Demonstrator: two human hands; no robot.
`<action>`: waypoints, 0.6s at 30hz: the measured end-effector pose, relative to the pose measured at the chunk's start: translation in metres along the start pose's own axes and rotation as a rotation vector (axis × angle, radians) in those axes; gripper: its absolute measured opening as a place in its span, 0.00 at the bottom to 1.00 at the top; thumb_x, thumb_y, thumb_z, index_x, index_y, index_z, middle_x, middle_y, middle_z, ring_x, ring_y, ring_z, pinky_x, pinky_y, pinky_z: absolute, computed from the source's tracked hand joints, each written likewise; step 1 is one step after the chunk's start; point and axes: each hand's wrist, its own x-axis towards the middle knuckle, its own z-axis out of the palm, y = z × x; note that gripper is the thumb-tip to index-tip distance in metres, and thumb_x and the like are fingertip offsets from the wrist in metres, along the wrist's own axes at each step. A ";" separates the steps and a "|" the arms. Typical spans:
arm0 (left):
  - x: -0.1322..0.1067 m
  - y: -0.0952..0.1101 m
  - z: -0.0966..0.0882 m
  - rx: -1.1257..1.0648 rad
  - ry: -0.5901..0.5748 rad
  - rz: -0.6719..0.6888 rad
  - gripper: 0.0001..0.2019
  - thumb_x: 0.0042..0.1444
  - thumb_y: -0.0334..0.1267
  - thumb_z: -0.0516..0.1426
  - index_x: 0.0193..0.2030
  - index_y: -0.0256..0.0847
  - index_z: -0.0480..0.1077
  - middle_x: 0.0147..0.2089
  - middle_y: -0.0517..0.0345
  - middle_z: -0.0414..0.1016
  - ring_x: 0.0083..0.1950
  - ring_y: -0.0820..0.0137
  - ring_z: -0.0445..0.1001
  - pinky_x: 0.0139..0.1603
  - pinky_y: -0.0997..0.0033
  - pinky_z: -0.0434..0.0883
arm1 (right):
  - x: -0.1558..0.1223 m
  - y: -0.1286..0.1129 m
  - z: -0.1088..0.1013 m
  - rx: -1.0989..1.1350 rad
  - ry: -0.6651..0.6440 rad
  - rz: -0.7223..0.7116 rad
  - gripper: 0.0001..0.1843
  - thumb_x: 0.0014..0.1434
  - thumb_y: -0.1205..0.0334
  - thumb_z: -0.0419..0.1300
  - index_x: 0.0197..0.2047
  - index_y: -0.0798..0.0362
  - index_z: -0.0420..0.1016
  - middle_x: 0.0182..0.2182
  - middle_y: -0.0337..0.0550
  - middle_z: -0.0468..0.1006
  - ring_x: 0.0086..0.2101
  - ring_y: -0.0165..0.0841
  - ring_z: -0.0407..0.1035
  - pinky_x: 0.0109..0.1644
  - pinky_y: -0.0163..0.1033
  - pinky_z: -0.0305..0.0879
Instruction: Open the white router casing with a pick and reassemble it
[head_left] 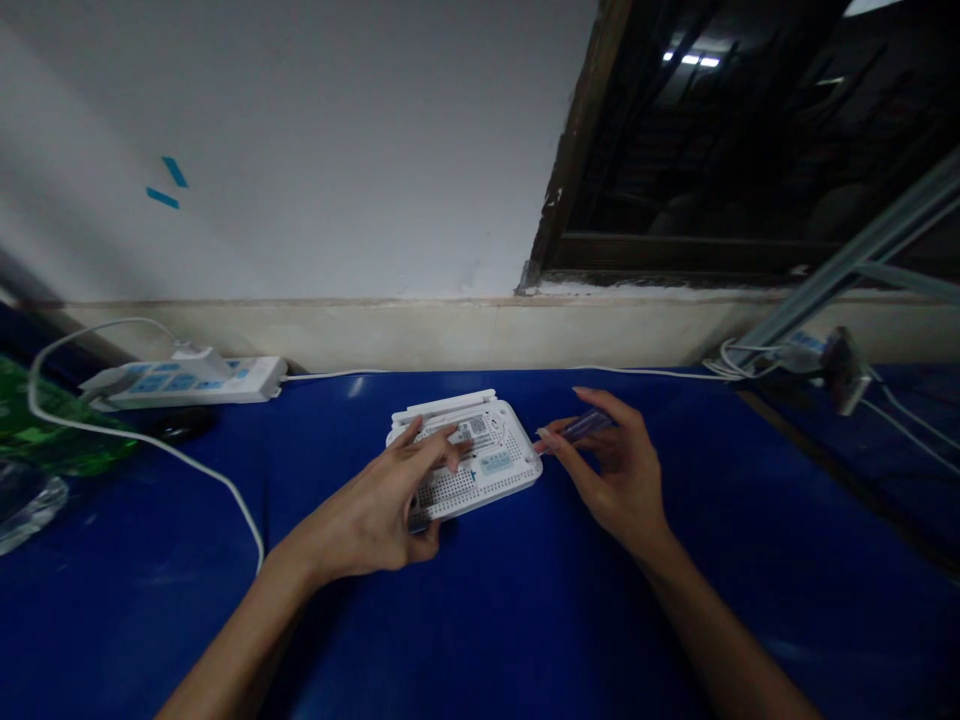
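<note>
A white router [480, 458] lies upside down on the blue table top [525, 600], its vented underside and labels facing up. My left hand [390, 500] rests on its left part, fingers laid over the casing and thumb under the near edge, holding it steady. My right hand [619, 470] is just to the right of the router, fingers pinched round a small screwdriver [577, 428] with a clear bluish handle. The tool's tip points at the router's right edge.
A white power strip [187, 380] with a plug and white cable [150, 440] lies at the back left. Green and clear items [45, 450] sit at the far left edge. Coiled white cables and a metal bracket [810, 355] are at the back right, below a dark window.
</note>
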 end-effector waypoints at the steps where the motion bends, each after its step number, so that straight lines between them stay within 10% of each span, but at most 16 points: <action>1: 0.000 0.000 0.000 -0.003 -0.002 0.005 0.30 0.42 0.26 0.58 0.54 0.47 0.59 0.70 0.56 0.65 0.73 0.58 0.59 0.79 0.47 0.37 | 0.000 0.001 0.001 -0.011 -0.008 -0.004 0.31 0.61 0.66 0.68 0.64 0.42 0.65 0.40 0.39 0.84 0.37 0.37 0.82 0.46 0.47 0.83; 11: 0.002 -0.003 0.010 0.146 0.011 0.028 0.39 0.43 0.22 0.54 0.65 0.44 0.57 0.76 0.51 0.55 0.79 0.57 0.40 0.78 0.41 0.35 | -0.002 0.000 0.008 -0.234 -0.171 -0.121 0.28 0.62 0.63 0.67 0.63 0.42 0.67 0.45 0.40 0.83 0.37 0.33 0.81 0.43 0.38 0.81; 18: -0.004 0.019 -0.003 0.100 0.027 -0.015 0.27 0.54 0.27 0.56 0.62 0.47 0.65 0.75 0.56 0.56 0.78 0.57 0.47 0.76 0.44 0.56 | -0.004 0.000 0.009 -0.266 -0.217 -0.148 0.28 0.64 0.62 0.66 0.64 0.42 0.65 0.42 0.40 0.84 0.35 0.33 0.81 0.42 0.38 0.80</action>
